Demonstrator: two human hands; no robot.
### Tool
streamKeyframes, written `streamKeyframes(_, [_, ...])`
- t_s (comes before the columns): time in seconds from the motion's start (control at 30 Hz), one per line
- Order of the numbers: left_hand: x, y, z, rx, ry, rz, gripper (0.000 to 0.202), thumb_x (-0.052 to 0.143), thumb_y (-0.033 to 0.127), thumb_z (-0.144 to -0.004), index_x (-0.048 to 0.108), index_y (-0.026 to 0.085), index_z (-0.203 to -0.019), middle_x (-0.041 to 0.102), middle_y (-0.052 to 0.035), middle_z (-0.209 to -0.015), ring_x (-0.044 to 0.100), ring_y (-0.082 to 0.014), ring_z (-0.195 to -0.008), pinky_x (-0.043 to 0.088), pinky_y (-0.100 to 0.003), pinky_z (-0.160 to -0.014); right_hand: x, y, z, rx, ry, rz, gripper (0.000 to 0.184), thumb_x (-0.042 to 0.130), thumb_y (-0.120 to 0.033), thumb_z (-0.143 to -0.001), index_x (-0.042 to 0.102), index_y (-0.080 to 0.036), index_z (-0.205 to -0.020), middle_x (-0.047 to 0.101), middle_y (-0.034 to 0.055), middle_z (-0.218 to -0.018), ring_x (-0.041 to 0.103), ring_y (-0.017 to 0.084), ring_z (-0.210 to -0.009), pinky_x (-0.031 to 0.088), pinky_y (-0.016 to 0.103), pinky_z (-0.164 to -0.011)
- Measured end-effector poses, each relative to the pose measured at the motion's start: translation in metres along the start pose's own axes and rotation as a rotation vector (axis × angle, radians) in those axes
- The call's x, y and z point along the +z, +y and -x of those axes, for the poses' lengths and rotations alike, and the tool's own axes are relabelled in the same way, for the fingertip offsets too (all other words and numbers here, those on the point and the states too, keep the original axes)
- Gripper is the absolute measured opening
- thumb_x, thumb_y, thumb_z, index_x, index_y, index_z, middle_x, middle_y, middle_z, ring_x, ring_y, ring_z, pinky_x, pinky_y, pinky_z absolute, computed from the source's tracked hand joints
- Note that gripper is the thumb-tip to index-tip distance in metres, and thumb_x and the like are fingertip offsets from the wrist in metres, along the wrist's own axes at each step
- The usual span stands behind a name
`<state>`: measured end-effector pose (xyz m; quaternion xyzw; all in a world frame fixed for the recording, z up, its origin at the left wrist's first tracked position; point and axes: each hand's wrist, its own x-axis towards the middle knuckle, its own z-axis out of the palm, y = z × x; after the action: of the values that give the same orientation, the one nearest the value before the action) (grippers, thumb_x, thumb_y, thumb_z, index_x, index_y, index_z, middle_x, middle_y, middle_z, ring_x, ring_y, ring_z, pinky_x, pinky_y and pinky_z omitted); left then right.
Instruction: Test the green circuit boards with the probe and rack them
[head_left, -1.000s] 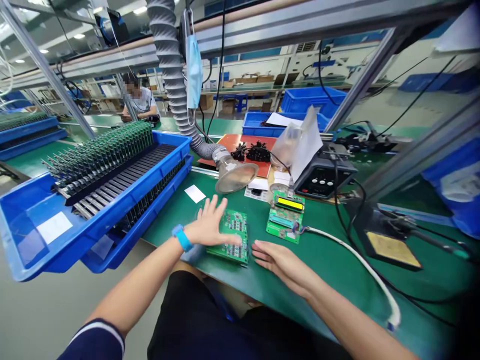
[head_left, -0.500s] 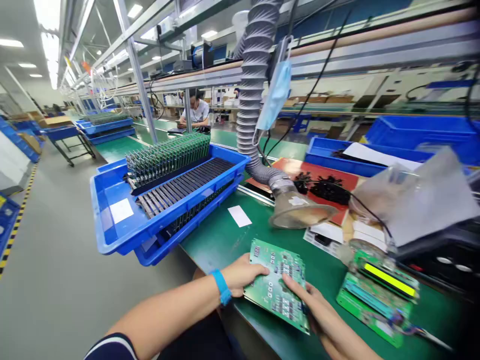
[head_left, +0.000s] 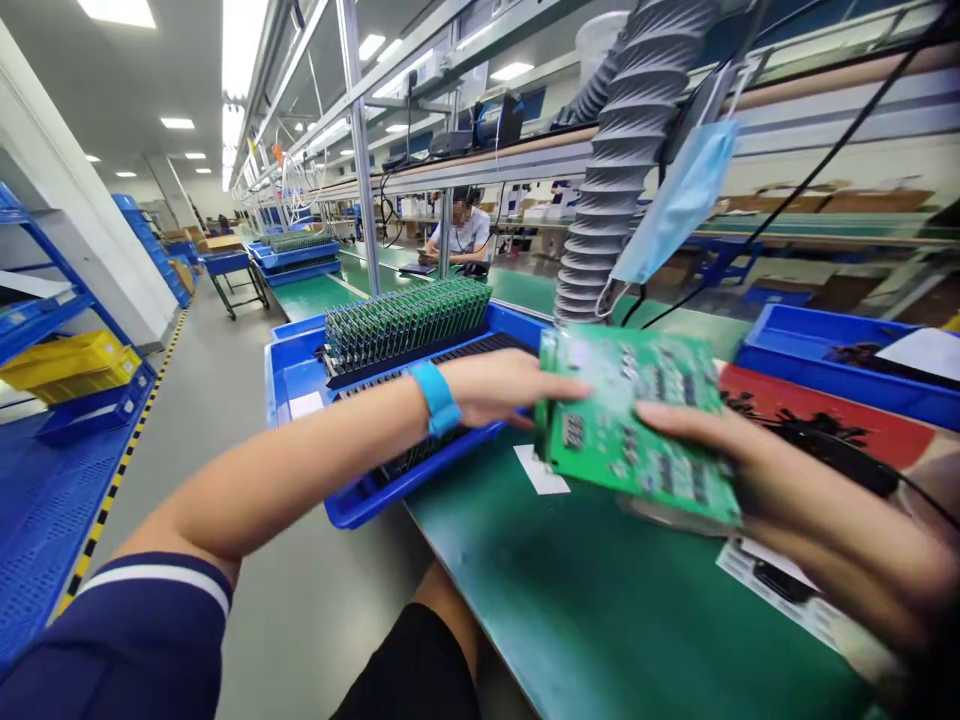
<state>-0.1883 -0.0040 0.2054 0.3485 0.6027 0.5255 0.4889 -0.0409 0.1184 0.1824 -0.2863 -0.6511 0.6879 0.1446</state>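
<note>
the stack of flat green rectangular circuit boards, gripped at opposite ends by the left hand and right hand above the smooth green tabletop, is presumably light, stiff and fragile, best held by its edges.

Ceiling lights glare; the right hand blurs

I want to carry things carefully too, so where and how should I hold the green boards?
Probably best by the left and right edges of the boards, coming from both sides. They are flat and thin, and small parts dot the face in view, so the edges look safer to pinch than the middle.
</note>
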Motion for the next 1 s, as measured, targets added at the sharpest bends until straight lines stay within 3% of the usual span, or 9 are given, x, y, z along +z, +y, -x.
streamKeyframes(0.1, [-0.035, 0.036, -0.021, 0.130, 0.149, 0.044, 0.008, 0.060, 0.012, -0.090, 0.068, 0.010, -0.089, 0.071, -0.0073, -0.090, 0.065, -0.0168, -0.086, 0.047, -0.035, -0.091, 0.009, -0.057, -0.059, -0.268, -0.063, 0.117, 0.051, 0.077, -0.022, -0.056, 0.063, -0.019, -0.104, 0.072, 0.0115, -0.107, 0.070, 0.023, -0.078, 0.060, 0.032, -0.068])
streamKeyframes(0.23, [-0.068, 0.028, -0.076, 0.236, 0.308, 0.085, 0.018, 0.050, 0.022, -0.099, 0.063, 0.010, -0.104, 0.067, -0.0099, -0.103, 0.064, -0.0153, -0.091, 0.050, -0.030, -0.087, 0.018, -0.097, -0.141, -0.378, -0.163, 0.467, 0.045, 0.078, -0.023, -0.061, 0.062, -0.018, -0.102, 0.071, 0.0088, -0.105, 0.068, 0.018, -0.080, 0.057, 0.030, -0.074])
streamKeyframes(0.37, [-0.084, -0.008, -0.125, 0.204, 0.432, 0.052, 0.028, 0.056, 0.033, -0.095, 0.057, 0.014, -0.116, 0.061, -0.0084, -0.113, 0.063, -0.0203, -0.095, 0.054, -0.039, -0.081, 0.028, -0.096, -0.204, -0.330, -0.066, 0.887, 0.075, 0.082, -0.033, -0.056, 0.053, -0.014, -0.122, 0.063, 0.0148, -0.121, 0.063, 0.027, -0.103, 0.054, 0.036, -0.087])
streamKeyframes(0.5, [-0.098, -0.035, -0.148, 0.093, 0.578, -0.067, 0.030, 0.058, 0.032, -0.094, 0.056, 0.015, -0.119, 0.059, -0.0086, -0.117, 0.062, -0.0215, -0.097, 0.054, -0.040, -0.082, 0.034, -0.082, -0.246, -0.250, -0.049, 1.063, 0.108, 0.086, -0.035, -0.048, 0.035, -0.009, -0.140, 0.053, 0.0203, -0.133, 0.056, 0.033, -0.116, 0.050, 0.040, -0.095])
streamKeyframes(0.6, [-0.114, -0.041, -0.152, 0.024, 0.727, -0.199, 0.031, 0.059, 0.031, -0.093, 0.055, 0.016, -0.120, 0.056, -0.0089, -0.122, 0.060, -0.0238, -0.104, 0.051, -0.043, -0.086, 0.037, -0.079, -0.265, -0.185, -0.124, 1.126, 0.115, 0.088, -0.037, -0.043, 0.035, -0.011, -0.142, 0.052, 0.0193, -0.136, 0.056, 0.033, -0.118, 0.050, 0.041, -0.097])
streamKeyframes(0.7, [-0.127, -0.034, -0.158, 0.042, 0.844, -0.319, 0.035, 0.059, 0.032, -0.093, 0.053, 0.018, -0.124, 0.052, -0.0099, -0.129, 0.055, -0.0264, -0.112, 0.047, -0.048, -0.093, 0.039, -0.080, -0.275, -0.161, -0.147, 1.185, 0.124, 0.087, -0.049, -0.043, 0.029, -0.012, -0.147, 0.038, 0.0193, -0.148, 0.040, 0.035, -0.133, 0.037, 0.044, -0.109])
streamKeyframes(0.83, [-0.139, -0.016, -0.176, 0.168, 0.880, -0.409, 0.037, 0.058, 0.036, -0.094, 0.053, 0.018, -0.125, 0.050, -0.0104, -0.132, 0.053, -0.0272, -0.116, 0.044, -0.050, -0.097, 0.040, -0.084, -0.277, -0.218, -0.120, 1.229, 0.100, 0.067, -0.063, -0.069, 0.032, -0.009, -0.146, 0.034, 0.0194, -0.150, 0.034, 0.034, -0.137, 0.033, 0.044, -0.112])
streamKeyframes(0.93, [-0.144, -0.009, -0.187, 0.217, 0.897, -0.421, 0.037, 0.058, 0.038, -0.093, 0.054, 0.017, -0.123, 0.053, -0.0104, -0.130, 0.054, -0.0268, -0.115, 0.043, -0.050, -0.097, 0.029, -0.088, -0.275, -0.239, -0.128, 1.210, 0.062, 0.054, -0.055, -0.084, 0.059, -0.009, -0.125, 0.058, 0.0188, -0.130, 0.053, 0.032, -0.122, 0.046, 0.039, -0.099])
streamKeyframes(1.0, [-0.145, -0.010, -0.191, 0.222, 0.909, -0.414, 0.035, 0.059, 0.038, -0.093, 0.056, 0.016, -0.120, 0.054, -0.0101, -0.127, 0.054, -0.0264, -0.114, 0.043, -0.049, -0.097, 0.017, -0.088, -0.275, -0.238, -0.154, 1.150, 0.046, 0.059, -0.051, -0.082, 0.070, -0.012, -0.104, 0.071, 0.0145, -0.103, 0.066, 0.029, -0.098, 0.055, 0.035, -0.082])
